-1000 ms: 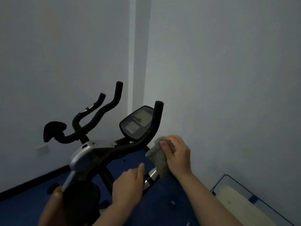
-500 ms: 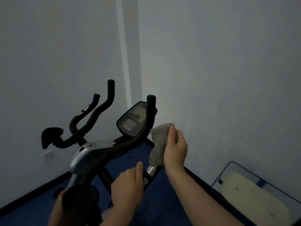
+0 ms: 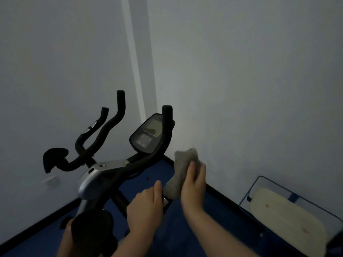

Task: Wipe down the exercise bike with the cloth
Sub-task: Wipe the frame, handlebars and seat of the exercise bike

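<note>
A black exercise bike (image 3: 92, 179) with a silver frame cover stands in the wall corner. Its console (image 3: 148, 134) sits behind the right handlebar (image 3: 166, 130). My right hand (image 3: 194, 184) grips a crumpled grey cloth (image 3: 179, 169), held in the air just right of that handlebar and apart from it. The cloth's lower end hangs near the bar's silver sensor section. My left hand (image 3: 146, 206) is curled round the near end of the same handlebar. A black padded part (image 3: 92, 230) hides my left forearm.
The left handlebars (image 3: 111, 123) and a black elbow pad (image 3: 53, 158) reach toward the left wall. At the lower right, a dark-framed rack (image 3: 248, 191) holding a pale board (image 3: 287, 219) leans against the wall. Blue floor (image 3: 213, 219) with a black skirting runs beneath.
My right hand has lifted the cloth off the right handlebar and now holds it beside the bar. The left hand has kept its grip. The view has swung slightly right.
</note>
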Available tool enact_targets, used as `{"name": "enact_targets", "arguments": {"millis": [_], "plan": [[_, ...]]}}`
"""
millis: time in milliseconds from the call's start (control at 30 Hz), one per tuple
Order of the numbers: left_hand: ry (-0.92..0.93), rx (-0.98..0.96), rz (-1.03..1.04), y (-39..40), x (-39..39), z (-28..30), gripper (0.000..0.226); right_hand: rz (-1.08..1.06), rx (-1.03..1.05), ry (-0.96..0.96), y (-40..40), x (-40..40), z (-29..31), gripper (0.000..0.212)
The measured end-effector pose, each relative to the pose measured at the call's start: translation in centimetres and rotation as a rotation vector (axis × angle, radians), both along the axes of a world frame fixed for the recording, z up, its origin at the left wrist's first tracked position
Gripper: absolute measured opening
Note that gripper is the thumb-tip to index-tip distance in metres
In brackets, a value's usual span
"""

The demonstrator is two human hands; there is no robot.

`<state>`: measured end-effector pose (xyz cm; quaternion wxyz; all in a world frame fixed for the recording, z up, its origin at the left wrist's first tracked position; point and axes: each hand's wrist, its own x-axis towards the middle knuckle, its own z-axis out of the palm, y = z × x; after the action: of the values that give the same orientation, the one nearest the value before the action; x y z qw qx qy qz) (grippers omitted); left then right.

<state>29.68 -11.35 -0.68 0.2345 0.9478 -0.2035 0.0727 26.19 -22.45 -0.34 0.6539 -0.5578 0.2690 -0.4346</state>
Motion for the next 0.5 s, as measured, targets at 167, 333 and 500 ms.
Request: {"name": "enact_targets", "arguments": {"millis": [167, 333, 500], "plan": [[0.032, -0.118, 0.018, -0.3, 0.3, 0.2, 0.057, 0.099, -0.04, 0.009, -1.6, 0.3, 1.7, 0.047], [0.043, -0.144, -0.009, -0.2, 0.1, -0.1, 0.063, 0.003, -0.06, -0.076, -0.1, 0.5, 0.7, 0.057], [0.019, -0.166, -0.017, 0.0, 0.1, -0.1, 0.061, 0.028, -0.043, -0.056, 0.9, 0.3, -0.1, 0.045]]}}
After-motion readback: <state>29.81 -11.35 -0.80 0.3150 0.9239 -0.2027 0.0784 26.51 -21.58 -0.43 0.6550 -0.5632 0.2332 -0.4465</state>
